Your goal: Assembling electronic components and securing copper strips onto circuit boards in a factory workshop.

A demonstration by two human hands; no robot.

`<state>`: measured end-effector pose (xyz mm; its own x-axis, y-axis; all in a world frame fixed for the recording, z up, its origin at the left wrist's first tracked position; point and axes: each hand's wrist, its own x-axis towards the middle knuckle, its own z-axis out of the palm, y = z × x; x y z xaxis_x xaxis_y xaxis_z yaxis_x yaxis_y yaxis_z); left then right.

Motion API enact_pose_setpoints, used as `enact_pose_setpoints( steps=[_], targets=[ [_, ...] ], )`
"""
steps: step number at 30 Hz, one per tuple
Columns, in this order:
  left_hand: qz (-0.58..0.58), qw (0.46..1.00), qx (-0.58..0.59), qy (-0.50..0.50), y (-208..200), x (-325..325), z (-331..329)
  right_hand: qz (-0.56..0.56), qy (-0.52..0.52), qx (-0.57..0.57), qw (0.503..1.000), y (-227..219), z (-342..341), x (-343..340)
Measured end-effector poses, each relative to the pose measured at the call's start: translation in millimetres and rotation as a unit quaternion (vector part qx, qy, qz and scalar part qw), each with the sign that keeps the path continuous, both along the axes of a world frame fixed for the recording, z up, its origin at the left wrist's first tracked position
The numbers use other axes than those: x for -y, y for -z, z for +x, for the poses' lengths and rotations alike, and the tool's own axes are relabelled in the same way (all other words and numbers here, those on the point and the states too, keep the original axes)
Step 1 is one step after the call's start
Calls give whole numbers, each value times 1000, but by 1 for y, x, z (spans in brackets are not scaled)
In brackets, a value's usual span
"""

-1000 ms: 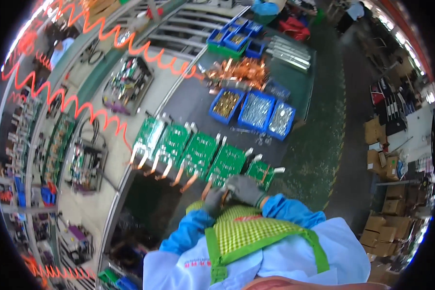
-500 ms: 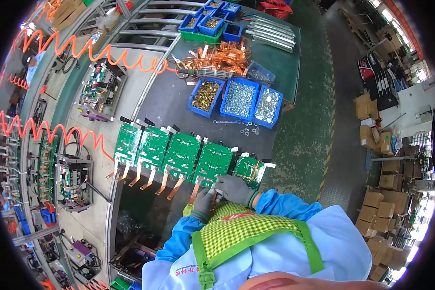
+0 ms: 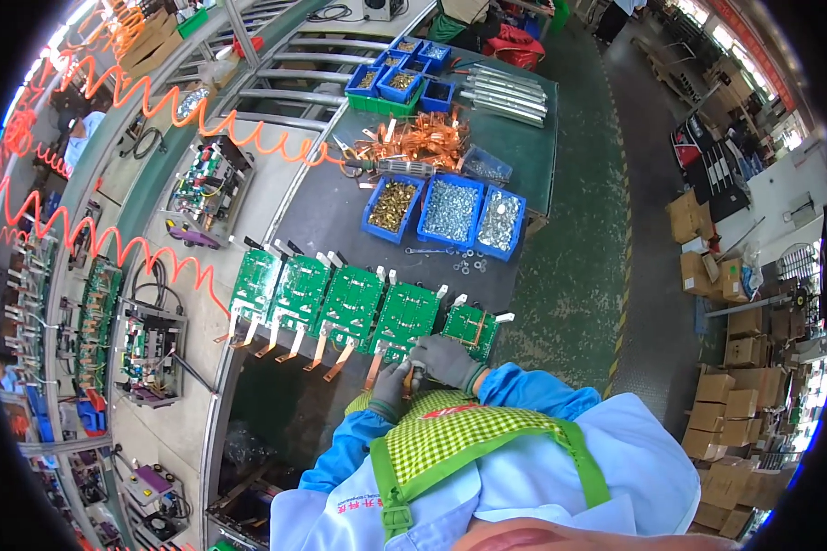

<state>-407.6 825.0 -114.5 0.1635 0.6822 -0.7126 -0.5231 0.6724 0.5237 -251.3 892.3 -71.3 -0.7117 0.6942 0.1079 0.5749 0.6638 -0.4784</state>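
Observation:
A row of green circuit boards [image 3: 350,304] lies along the near edge of the bench, with bent copper strips [image 3: 340,361] jutting from their near edges. At the near edge of the larger board second from the right [image 3: 405,315], my two grey-gloved hands come together. My left hand [image 3: 390,384] is closed around a copper strip [image 3: 408,382] there. My right hand [image 3: 444,360] reaches over the board's near corner, its fingers bent and pressed together by the same strip; what they pinch is hidden. A smaller green board [image 3: 470,329] lies just beyond my right hand.
Blue bins of brass-coloured fasteners [image 3: 393,207], bolts [image 3: 451,208] and washers [image 3: 501,220] stand farther back. Beyond them lie a power screwdriver [image 3: 393,166] on an orange coiled hose, a pile of copper strips [image 3: 418,138] and metal bars [image 3: 505,95]. A wrench [image 3: 435,251] lies near loose washers.
The whole view has shifted slightly, with the bench and boards a little lower in the picture. Both hands stay together at the same board edge, with hardly any change in grip.

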Motion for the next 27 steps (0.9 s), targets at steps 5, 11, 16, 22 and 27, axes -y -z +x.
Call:
enact_pose_setpoints(
  steps=[5, 11, 16, 22, 27],
  targets=[
    [16, 1000, 9, -25, 7, 2, 3, 11, -9, 48, 999, -1, 4, 0],
    [-3, 998, 27, -52, -7, -4, 5, 2, 0, 27, 1000, 2, 4, -1],
    [-5, 1000, 12, -14, -7, -4, -2, -15, 29, -47, 998, -16, -4, -2],
    [1, 998, 46, -32, -4, 0, -4, 51, -61, 109, 991, -20, -14, -1],
    [32, 998, 58, -3, 11, 3, -6, -44, -58, 113, 991, -19, -9, -6]
  ],
)
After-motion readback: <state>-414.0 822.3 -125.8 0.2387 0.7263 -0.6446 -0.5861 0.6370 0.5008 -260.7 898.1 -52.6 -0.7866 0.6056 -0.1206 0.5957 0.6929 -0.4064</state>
